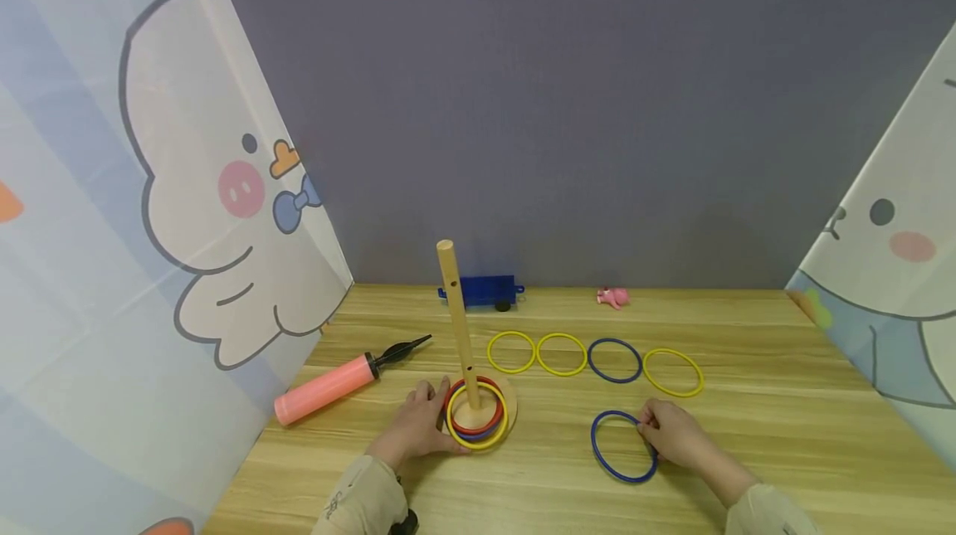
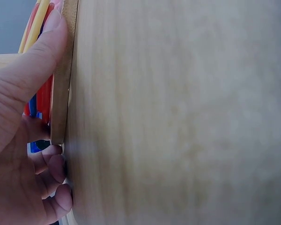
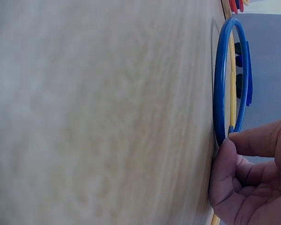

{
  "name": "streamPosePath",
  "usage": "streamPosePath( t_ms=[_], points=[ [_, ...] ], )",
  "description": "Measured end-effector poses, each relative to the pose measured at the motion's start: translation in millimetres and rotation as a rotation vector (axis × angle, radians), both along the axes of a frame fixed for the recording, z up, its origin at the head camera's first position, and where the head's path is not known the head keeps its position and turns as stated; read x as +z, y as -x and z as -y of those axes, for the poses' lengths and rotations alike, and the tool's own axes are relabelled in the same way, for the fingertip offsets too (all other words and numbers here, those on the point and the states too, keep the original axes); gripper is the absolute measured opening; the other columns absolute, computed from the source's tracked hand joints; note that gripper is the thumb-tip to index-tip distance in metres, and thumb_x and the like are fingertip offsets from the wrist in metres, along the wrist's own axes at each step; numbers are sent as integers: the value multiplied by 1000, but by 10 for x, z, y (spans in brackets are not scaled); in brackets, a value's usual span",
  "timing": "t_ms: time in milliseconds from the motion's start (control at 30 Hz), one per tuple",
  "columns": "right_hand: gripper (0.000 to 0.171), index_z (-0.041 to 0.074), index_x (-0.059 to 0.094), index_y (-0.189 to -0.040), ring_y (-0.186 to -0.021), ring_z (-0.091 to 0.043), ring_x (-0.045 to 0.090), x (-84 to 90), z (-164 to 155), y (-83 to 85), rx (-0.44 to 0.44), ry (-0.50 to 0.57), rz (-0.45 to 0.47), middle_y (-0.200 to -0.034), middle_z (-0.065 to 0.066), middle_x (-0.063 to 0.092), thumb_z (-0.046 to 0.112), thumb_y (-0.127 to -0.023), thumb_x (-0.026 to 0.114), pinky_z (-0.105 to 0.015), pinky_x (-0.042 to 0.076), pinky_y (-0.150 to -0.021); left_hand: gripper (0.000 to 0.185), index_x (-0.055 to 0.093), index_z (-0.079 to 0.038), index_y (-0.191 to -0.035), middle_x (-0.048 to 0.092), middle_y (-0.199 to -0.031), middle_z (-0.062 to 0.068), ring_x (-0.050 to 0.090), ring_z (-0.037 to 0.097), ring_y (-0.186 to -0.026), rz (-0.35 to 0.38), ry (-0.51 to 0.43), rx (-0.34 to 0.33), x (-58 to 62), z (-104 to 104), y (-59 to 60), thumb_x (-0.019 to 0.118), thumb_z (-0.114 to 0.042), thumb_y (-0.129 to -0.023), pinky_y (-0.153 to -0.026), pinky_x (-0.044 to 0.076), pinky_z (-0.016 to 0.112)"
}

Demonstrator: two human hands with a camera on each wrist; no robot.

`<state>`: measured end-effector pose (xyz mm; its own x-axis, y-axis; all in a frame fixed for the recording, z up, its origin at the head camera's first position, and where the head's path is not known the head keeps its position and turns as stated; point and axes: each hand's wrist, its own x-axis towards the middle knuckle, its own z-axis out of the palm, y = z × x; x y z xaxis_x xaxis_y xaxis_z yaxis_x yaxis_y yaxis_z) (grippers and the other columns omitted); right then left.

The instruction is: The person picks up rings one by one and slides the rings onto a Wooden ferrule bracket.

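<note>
A wooden peg point(image 1: 457, 319) stands upright on a round wooden base point(image 1: 508, 410) with red, blue and yellow rings point(image 1: 478, 427) stacked around it. My left hand point(image 1: 418, 429) holds the base's left edge, thumb on top of the rings point(image 2: 37, 28) and fingers curled against the rim point(image 2: 61, 93). My right hand point(image 1: 672, 433) pinches the right side of a blue ring point(image 1: 603, 452) lying on the table; in the right wrist view the blue ring point(image 3: 220, 84) is lifted slightly at the far side. Three yellow rings and another blue ring point(image 1: 614, 360) lie in a row behind.
A pink hand pump point(image 1: 329, 386) lies left of the peg. A blue toy block point(image 1: 481, 291) and a small pink figure point(image 1: 612, 297) sit at the table's back edge. Printed cloth walls close in the left and right sides; the wooden table point(image 1: 784, 435) is bare on the right.
</note>
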<state>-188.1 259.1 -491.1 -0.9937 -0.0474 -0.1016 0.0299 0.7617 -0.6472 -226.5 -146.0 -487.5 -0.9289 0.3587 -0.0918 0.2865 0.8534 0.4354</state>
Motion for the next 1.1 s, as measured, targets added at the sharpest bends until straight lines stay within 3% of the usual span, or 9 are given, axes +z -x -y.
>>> streamPosePath(
  t_ms=[367,500,733,1000,1100],
  points=[
    [11,5,53,-86,-61,-19,50,4,-61,-32,11,131,25,-73,-4,48,1,-92,61,-28,48,-50,120,28,-1,-153,32,-99,5,32,22,-86,-1,13,-3,-10,4,-4,85,-57,-64,-71,32,35],
    [10,5,54,-86,-62,-18,50,-4,-102,-17,57,165,19,-74,-4,48,2,-93,60,-28,49,-51,119,28,0,-152,32,-99,5,32,22,-86,-4,8,-2,12,-6,-10,86,-56,-64,-71,32,36],
    [8,-6,53,-93,-62,-15,51,12,-221,-7,148,390,87,-75,-7,50,1,-96,56,-28,51,-54,119,27,-1,-153,31,-98,5,32,21,-86,-7,17,-5,3,-14,2,85,-57,-64,-71,32,35],
    [15,-12,53,-102,-69,-18,56,14,-308,4,84,528,190,-82,-9,56,2,-96,56,-30,55,-61,120,27,-2,-153,31,-98,5,32,22,-85,7,15,-5,-22,1,14,84,-58,-64,-70,31,35],
    [20,-15,54,-105,-70,-17,57,15,-324,6,100,558,212,-83,-10,59,3,-95,57,-30,55,-62,120,27,-1,-153,31,-98,5,32,22,-85,5,15,-8,-33,8,15,84,-59,-64,-70,30,35]
  ],
)
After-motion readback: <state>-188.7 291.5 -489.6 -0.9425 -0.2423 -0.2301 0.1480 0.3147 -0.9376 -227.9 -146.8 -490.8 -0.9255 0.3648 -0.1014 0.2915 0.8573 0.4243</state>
